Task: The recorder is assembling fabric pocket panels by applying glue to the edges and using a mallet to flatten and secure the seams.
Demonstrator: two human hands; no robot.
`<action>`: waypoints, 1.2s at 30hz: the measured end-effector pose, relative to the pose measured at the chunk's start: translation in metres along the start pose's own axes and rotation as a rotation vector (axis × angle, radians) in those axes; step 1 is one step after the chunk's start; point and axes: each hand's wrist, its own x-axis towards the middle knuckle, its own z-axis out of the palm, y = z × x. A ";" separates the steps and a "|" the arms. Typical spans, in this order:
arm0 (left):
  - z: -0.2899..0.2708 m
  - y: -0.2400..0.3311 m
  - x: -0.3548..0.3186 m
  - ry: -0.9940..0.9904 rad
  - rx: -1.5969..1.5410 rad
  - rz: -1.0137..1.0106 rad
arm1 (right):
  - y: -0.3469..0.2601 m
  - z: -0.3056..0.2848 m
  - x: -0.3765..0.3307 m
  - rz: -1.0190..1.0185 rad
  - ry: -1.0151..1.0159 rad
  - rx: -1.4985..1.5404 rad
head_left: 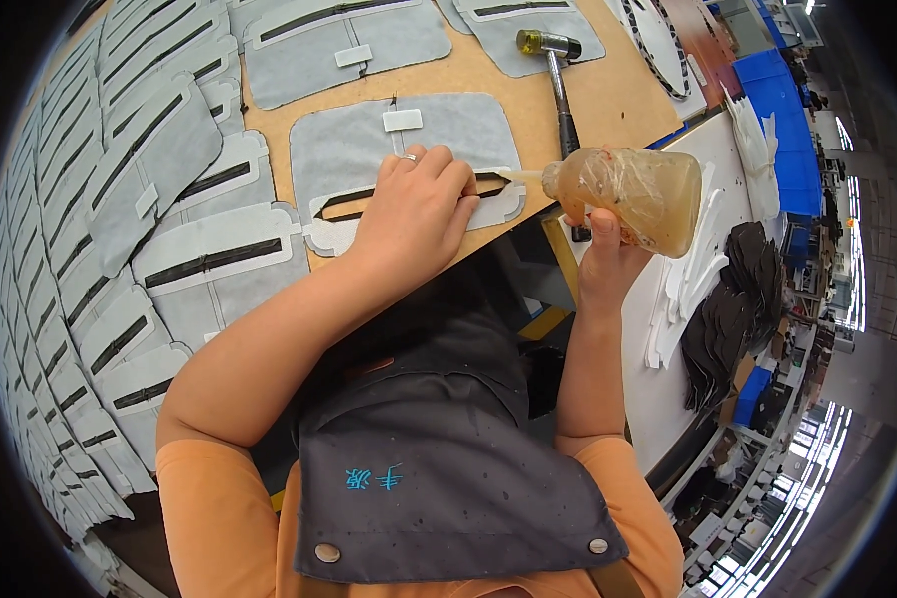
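Note:
A grey fabric panel point(448, 130) lies in front of me on the brown board, with a long black-edged slot across its near part and a small white tab above. My left hand point(416, 204) is on the slot, fingers curled together at its edge; the fingertips are partly hidden. My right hand point(603, 254) grips a translucent squeeze bottle point(658, 194) of yellowish-brown liquid, tilted on its side. The thin nozzle points left and reaches the slot's right end. Just beyond the bottle lies a hammer point(560, 95) with a yellow-and-black head, its handle partly behind the bottle.
Several similar grey panels point(214, 264) overlap in rows along the left; more lie at the far edge of the board point(628, 100). To the right, a white table point(648, 419) holds stacks of white strips point(683, 289) and black pieces point(718, 339). Blue bins point(772, 110) stand beyond.

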 end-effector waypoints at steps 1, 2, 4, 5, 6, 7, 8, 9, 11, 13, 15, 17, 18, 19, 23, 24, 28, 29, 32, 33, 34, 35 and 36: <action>0.000 0.000 0.000 0.001 -0.001 -0.002 | 0.000 -0.001 0.000 -0.015 -0.019 -0.019; 0.000 0.000 0.000 0.000 -0.001 0.000 | 0.000 -0.003 0.000 -0.015 -0.018 -0.019; 0.000 -0.001 0.000 -0.001 -0.007 0.001 | -0.001 -0.008 -0.001 0.007 -0.008 -0.037; 0.000 0.000 0.000 -0.001 -0.002 0.005 | -0.005 -0.009 -0.001 0.004 -0.004 -0.033; 0.000 0.001 0.000 0.003 0.000 0.006 | -0.012 -0.010 -0.001 0.004 0.067 0.012; 0.000 0.002 0.000 0.007 0.002 0.007 | -0.015 -0.010 0.000 0.004 0.138 0.058; -0.002 0.002 0.001 0.004 0.007 0.011 | -0.015 -0.013 0.001 0.003 0.144 0.062; -0.003 0.002 0.001 -0.028 -0.011 -0.023 | -0.015 -0.019 0.004 0.045 0.232 0.206; -0.007 0.000 0.003 -0.062 -0.021 -0.050 | -0.019 -0.036 0.012 0.082 0.327 0.357; -0.008 -0.010 0.007 0.063 0.086 -0.027 | -0.027 -0.056 0.017 0.365 0.400 0.977; -0.024 -0.023 0.017 0.057 0.250 -0.050 | -0.016 -0.082 0.015 0.364 0.284 1.178; -0.040 -0.035 0.032 0.057 0.414 -0.070 | -0.011 -0.092 0.010 0.353 0.159 1.373; -0.049 -0.039 0.039 -0.042 0.425 -0.175 | -0.014 -0.088 0.006 0.408 0.234 1.313; -0.057 -0.042 0.045 -0.139 0.436 -0.280 | -0.016 -0.083 0.003 0.461 0.306 1.253; -0.078 -0.050 0.065 -0.417 0.202 -0.465 | -0.022 -0.068 -0.005 0.522 0.358 1.194; -0.078 -0.053 0.063 -0.402 0.103 -0.471 | -0.022 -0.066 -0.007 0.531 0.364 1.152; -0.086 -0.022 0.033 -0.142 -0.258 -0.575 | -0.020 -0.061 -0.010 0.525 0.355 0.998; -0.086 -0.014 0.020 0.044 -0.498 -0.659 | -0.019 -0.060 -0.012 0.527 0.370 1.003; -0.085 0.000 -0.029 -0.170 -0.678 -0.848 | -0.013 -0.053 -0.009 0.517 0.293 0.898; -0.086 0.015 -0.040 -0.271 -0.741 -0.954 | -0.013 -0.047 -0.007 0.537 0.299 0.859; -0.089 0.030 -0.048 -0.439 -0.804 -1.004 | -0.011 -0.041 -0.006 0.555 0.307 0.817; -0.092 0.042 -0.050 -0.608 -0.868 -1.050 | -0.008 -0.036 -0.005 0.562 0.312 0.815; -0.093 0.048 -0.046 -0.614 -0.872 -1.056 | -0.004 -0.031 -0.005 0.536 0.283 0.778</action>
